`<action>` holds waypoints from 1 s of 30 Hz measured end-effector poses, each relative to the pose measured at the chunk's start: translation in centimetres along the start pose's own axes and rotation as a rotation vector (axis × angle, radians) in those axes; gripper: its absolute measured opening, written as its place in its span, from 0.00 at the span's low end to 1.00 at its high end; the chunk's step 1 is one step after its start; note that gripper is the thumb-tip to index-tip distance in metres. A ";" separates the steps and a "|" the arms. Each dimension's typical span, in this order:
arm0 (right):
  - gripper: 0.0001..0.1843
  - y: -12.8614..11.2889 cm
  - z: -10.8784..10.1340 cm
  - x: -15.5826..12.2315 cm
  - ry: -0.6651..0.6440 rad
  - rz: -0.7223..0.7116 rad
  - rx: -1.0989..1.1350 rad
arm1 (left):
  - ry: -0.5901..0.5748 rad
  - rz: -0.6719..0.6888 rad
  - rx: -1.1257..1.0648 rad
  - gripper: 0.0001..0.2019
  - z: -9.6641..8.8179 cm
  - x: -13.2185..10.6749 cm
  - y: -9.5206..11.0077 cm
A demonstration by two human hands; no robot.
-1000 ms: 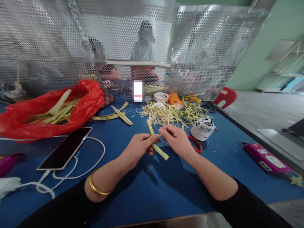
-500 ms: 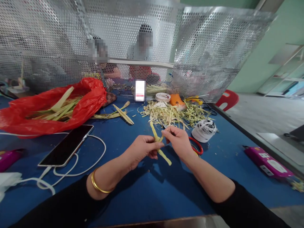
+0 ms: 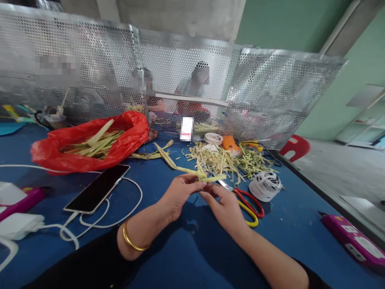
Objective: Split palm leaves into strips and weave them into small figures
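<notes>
My left hand (image 3: 181,190), a gold bangle on its wrist, pinches a knotted, cross-shaped piece of pale yellow-green husk strip (image 3: 201,175) between thumb and fingers. Its arms stick out to the left, the right and upward. Just right of it, my right hand (image 3: 221,200) is closed, with thumb and fingertips at the underside of the same piece; the end in its grasp is mostly hidden. Scissors (image 3: 249,204) with red and yellow handles lie beside my right hand, blades partly behind its fingers.
Husk scraps (image 3: 216,158) are heaped beyond my hands, near a white coil (image 3: 265,186). A red plastic bag (image 3: 90,162) of husks stands left, behind a cabled phone (image 3: 99,188). Purple tools (image 3: 351,237) lie at both sides. Behind the perforated screen (image 3: 186,60) sit people.
The husk piece has turned from steep to nearly level in my left hand. My right hand has dropped from its top to its underside. The view has tilted up, and the scissors show more.
</notes>
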State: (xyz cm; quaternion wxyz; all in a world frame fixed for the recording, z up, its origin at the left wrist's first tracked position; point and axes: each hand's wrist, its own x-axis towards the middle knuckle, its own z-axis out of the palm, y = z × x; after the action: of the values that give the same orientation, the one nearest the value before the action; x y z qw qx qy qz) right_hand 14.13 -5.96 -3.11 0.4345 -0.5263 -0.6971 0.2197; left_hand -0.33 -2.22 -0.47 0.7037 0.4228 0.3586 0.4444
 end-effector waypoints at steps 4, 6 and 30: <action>0.13 0.2 0.4 0.3 -0.043 0.123 0.224 | 0.030 0.033 0.085 0.08 0.6 -0.2 -0.4; 0.13 -0.2 0.3 0.3 -0.077 0.134 0.290 | 0.088 0.065 0.092 0.08 0.7 -0.2 -0.4; 0.14 -1.6 0.8 -1.1 -0.209 0.006 0.139 | 0.233 0.062 -0.005 0.16 0.5 -0.1 -1.2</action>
State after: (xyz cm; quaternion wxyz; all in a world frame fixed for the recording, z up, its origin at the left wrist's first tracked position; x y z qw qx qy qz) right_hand 12.66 -7.47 -2.71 0.3942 -0.4712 -0.7201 0.3225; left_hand 0.47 -2.75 -1.41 0.6443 0.3776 0.4236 0.5128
